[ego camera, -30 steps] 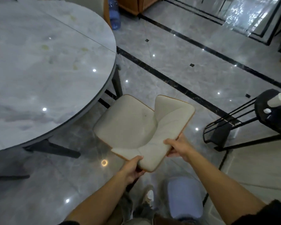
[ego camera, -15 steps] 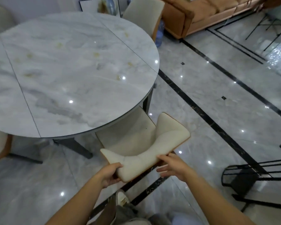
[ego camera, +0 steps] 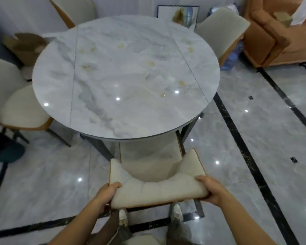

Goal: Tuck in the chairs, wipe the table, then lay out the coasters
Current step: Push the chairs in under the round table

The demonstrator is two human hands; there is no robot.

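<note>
My left hand [ego camera: 105,195] and right hand [ego camera: 211,190] clamped the chair [ego camera: 155,190] by its padded backrest corners, which felt soft over a stiff, probably weighty frame.

The front of the near chair's seat [ego camera: 148,156] is lying hidden under the table [ego camera: 125,76] edge. The fingers [ego camera: 204,198] of both hands are curling out of sight behind the backrest. The left chair [ego camera: 19,106] and the sofa [ego camera: 281,36] are running off the picture's edges, blurred.
</note>
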